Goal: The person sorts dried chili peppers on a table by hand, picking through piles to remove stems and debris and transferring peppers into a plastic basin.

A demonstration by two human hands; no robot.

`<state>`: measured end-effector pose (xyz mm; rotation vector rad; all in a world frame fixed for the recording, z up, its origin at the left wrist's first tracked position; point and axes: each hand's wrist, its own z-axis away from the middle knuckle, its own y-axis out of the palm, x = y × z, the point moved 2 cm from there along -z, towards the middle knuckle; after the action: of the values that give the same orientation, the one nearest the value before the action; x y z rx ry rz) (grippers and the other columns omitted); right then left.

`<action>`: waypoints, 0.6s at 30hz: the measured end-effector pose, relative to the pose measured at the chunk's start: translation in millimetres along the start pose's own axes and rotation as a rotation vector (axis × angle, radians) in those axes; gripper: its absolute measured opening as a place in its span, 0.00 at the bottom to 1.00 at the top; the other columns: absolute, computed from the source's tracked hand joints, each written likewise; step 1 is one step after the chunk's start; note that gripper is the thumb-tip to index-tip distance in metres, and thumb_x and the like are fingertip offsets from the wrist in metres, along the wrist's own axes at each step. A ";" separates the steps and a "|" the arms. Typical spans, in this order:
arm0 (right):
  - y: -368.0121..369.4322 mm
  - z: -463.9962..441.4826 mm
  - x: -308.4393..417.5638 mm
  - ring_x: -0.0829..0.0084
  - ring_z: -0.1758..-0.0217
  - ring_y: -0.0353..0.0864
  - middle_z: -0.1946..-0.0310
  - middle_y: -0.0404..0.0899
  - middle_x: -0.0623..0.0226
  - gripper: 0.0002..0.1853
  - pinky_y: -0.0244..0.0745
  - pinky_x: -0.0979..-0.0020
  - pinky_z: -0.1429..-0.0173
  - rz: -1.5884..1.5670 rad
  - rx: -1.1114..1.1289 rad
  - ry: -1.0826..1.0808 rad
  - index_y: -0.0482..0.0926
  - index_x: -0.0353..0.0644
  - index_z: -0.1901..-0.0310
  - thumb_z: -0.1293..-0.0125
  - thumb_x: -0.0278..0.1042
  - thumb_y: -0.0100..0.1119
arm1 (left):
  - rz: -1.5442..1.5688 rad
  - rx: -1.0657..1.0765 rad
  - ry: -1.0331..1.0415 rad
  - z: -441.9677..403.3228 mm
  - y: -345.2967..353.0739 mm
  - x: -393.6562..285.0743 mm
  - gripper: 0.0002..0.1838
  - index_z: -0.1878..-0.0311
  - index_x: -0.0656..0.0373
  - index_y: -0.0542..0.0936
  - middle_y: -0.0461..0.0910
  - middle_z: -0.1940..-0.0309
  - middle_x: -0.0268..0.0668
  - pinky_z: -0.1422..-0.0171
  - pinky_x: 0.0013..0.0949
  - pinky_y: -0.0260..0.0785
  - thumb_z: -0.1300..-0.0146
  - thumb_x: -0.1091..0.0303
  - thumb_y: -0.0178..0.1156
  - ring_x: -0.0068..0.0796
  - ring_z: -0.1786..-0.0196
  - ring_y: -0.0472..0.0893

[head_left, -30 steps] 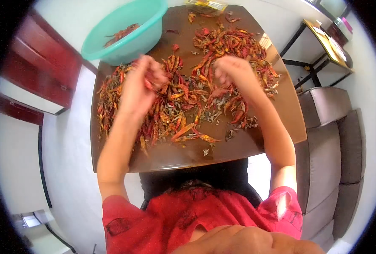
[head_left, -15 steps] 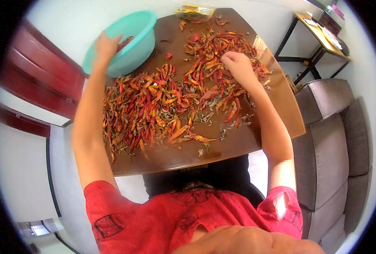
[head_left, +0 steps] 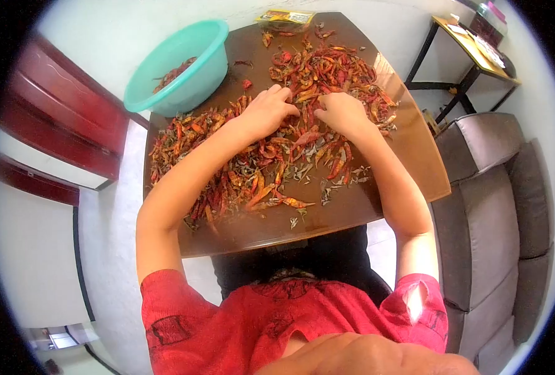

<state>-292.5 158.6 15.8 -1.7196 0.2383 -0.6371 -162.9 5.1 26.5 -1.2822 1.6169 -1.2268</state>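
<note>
Dried red and orange chili peppers (head_left: 327,69) lie heaped over the brown table, with grey dry leaf bits (head_left: 302,172) among them. My left hand (head_left: 268,112) is over the middle of the heap, its fingers bent and somewhat apart, with nothing visible in them. Just to its right, my right hand (head_left: 345,114) has its fingers pinched together down at the peppers. Whatever lies between those fingertips is too small to make out. A turquoise basin (head_left: 196,81) at the table's left back edge holds some dark red chili peppers (head_left: 176,74).
At the far edge of the brown table (head_left: 408,125) sits a clear container with a yellow label (head_left: 285,19). A grey sofa (head_left: 483,231) stands on the right, below a small side table (head_left: 471,47) with papers. Dark red cabinet doors (head_left: 65,106) are at the left.
My left hand has come out of the basin and moved right, over the chili peppers beside my right hand. My right hand has shifted slightly down and left.
</note>
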 end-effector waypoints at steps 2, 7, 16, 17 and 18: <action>0.0 1.0 -0.7 0.54 0.58 0.84 0.67 0.84 0.54 0.17 0.78 0.55 0.54 -0.020 0.000 0.008 0.85 0.40 0.65 0.40 0.48 0.61 | -0.028 0.044 0.021 -4.5 -1.3 -0.5 0.13 0.58 0.56 0.84 0.74 0.57 0.40 0.47 0.41 0.69 0.47 0.78 0.58 0.42 0.50 0.73; -7.8 4.6 2.2 0.52 0.58 0.82 0.66 0.83 0.52 0.17 0.75 0.54 0.53 -0.057 0.018 0.050 0.83 0.39 0.65 0.39 0.47 0.59 | -0.141 0.072 0.097 -8.0 -4.7 -2.2 0.13 0.56 0.55 0.81 0.71 0.57 0.40 0.48 0.40 0.71 0.45 0.74 0.57 0.41 0.50 0.73; -18.6 4.5 -0.6 0.51 0.59 0.83 0.66 0.84 0.51 0.15 0.78 0.53 0.53 -0.100 -0.149 0.044 0.84 0.38 0.65 0.39 0.43 0.56 | 0.090 0.000 -0.103 2.2 -20.9 8.7 0.10 0.60 0.58 0.76 0.76 0.68 0.35 0.55 0.39 0.70 0.45 0.73 0.65 0.39 0.59 0.76; -20.9 4.9 0.3 0.50 0.59 0.83 0.66 0.83 0.50 0.15 0.78 0.53 0.52 -0.150 -0.175 0.053 0.84 0.38 0.65 0.39 0.42 0.56 | 0.323 -0.035 -0.346 5.3 -21.4 7.5 0.10 0.59 0.58 0.76 0.78 0.66 0.35 0.56 0.38 0.70 0.43 0.72 0.66 0.35 0.62 0.77; -22.2 4.5 0.6 0.49 0.58 0.82 0.66 0.83 0.49 0.15 0.77 0.52 0.52 -0.199 -0.199 0.062 0.84 0.37 0.65 0.38 0.42 0.55 | 0.558 -0.073 -0.589 9.9 -20.1 5.8 0.11 0.59 0.58 0.76 0.81 0.65 0.35 0.57 0.36 0.70 0.41 0.72 0.66 0.31 0.65 0.77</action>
<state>-293.5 167.7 36.5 -1.9327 0.1801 -0.8359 -149.5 -3.9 43.1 -1.0013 1.4348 -0.3997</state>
